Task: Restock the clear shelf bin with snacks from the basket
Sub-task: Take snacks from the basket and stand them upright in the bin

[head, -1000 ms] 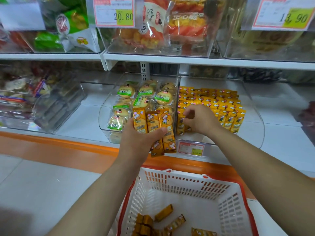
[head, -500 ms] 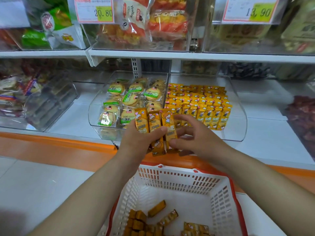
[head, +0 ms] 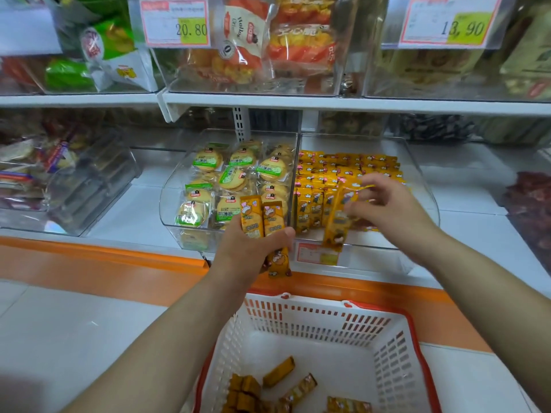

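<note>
Left hand [head: 253, 251] grips two orange snack packets [head: 262, 223]. Right hand [head: 387, 213] pinches a third packet [head: 337, 226] at the clear shelf bin [head: 425, 201] front, above the white basket [head: 313, 312].

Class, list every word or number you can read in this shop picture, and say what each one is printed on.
"20.80": upper-left price tag.
"13,90": upper-right price tag.
"Hollo", only partly legible: white snack bag.
Too small or blurred: lower price tag; print on the yellow packets in the left hand and the single packet in the right hand.
</note>
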A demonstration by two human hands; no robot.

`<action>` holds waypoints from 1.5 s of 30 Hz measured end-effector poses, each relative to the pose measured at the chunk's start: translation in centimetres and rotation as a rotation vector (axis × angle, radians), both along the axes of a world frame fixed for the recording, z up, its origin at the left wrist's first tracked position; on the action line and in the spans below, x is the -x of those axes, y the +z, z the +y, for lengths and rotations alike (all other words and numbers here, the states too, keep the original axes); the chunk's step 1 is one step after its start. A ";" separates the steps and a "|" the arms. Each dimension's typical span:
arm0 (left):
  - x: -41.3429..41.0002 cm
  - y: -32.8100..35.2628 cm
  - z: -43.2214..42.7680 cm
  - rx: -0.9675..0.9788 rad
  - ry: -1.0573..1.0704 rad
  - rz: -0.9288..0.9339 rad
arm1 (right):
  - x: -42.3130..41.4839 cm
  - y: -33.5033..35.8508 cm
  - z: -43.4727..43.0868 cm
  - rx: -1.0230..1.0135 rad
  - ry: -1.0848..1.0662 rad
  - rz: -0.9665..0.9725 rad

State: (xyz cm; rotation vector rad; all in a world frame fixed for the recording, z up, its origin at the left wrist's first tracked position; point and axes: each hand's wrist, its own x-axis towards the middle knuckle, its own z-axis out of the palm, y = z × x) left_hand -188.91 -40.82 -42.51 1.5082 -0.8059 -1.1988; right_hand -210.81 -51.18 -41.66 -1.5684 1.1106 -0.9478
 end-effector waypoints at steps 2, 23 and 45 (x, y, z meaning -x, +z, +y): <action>-0.2 -0.1 -0.1 -0.005 0.007 -0.007 | -0.3 -0.5 -1.9 0.114 -0.101 0.113; -0.3 0.3 -0.3 -0.020 -0.027 0.123 | -4.2 -3.5 -4.5 0.236 -0.173 0.621; 2.6 -0.9 0.0 0.087 -0.128 0.196 | 1.0 0.7 5.8 -0.254 0.036 -0.184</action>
